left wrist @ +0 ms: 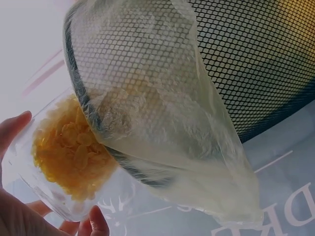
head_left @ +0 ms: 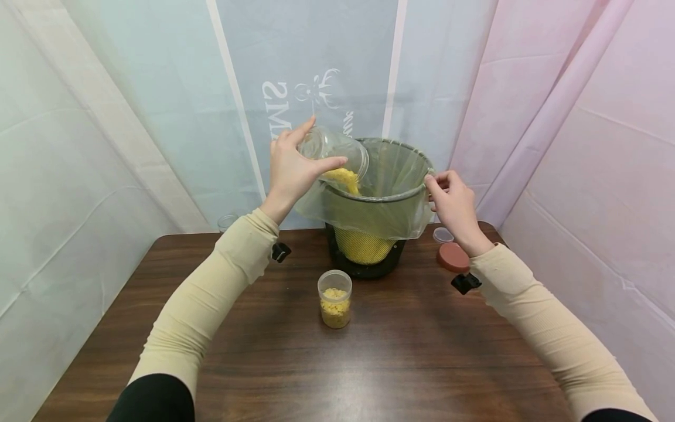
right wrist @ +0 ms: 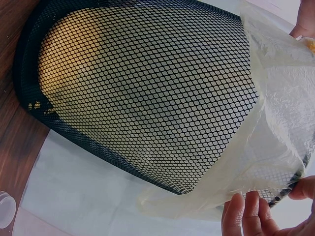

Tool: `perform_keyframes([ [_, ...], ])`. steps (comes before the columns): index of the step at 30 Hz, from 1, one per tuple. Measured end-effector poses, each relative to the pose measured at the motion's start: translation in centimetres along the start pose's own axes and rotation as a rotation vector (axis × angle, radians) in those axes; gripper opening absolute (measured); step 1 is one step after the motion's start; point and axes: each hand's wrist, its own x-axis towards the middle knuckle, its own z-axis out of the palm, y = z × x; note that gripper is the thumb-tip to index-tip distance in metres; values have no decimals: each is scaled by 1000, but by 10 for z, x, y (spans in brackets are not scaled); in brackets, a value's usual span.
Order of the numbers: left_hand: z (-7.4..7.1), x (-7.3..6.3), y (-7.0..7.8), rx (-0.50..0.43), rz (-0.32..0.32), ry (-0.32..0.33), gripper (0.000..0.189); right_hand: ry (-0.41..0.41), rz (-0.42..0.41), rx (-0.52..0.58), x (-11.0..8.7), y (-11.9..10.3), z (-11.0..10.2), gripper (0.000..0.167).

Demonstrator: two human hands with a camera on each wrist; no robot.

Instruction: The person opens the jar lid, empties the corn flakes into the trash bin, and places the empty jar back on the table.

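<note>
Left hand [head_left: 295,164] grips a tipped jar [head_left: 337,146] of flakes [head_left: 344,177] at the bin's [head_left: 369,246] rim; right hand [head_left: 454,202] pinches its liner [head_left: 377,217], red lid [head_left: 453,257] below those fingers. In the left-wrist view, liner hides the jar's mouth; the head view shows it.

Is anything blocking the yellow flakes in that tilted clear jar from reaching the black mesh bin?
Nothing visible blocks the flakes: the lidless clear jar tilts over the rim of the black mesh bin, and the translucent plastic bag inside is open.
</note>
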Motion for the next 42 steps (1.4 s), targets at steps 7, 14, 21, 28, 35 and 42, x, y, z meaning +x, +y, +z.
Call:
perform_keyframes([
  [7, -2, -1, 1, -18, -33, -17, 93, -1, -4, 4, 0, 0, 0, 49],
  [14, -2, -1, 1, -11, -16, -7, 92, -3, -6, 9, -1, 1, 0, 47],
  [21, 0, -3, 5, 10, 36, 21, 92, -7, 1, 16, -2, 0, -1, 48],
  [28, 3, -2, 5, 23, 71, 21, 92, 0, 6, 21, -2, 1, -1, 49],
  [35, 4, -4, 6, 35, 153, 36, 89, 5, 6, 22, -2, 1, -1, 49],
  [42, 4, -6, 8, 55, 156, 22, 88, 3, 6, 20, -2, 0, -1, 49],
])
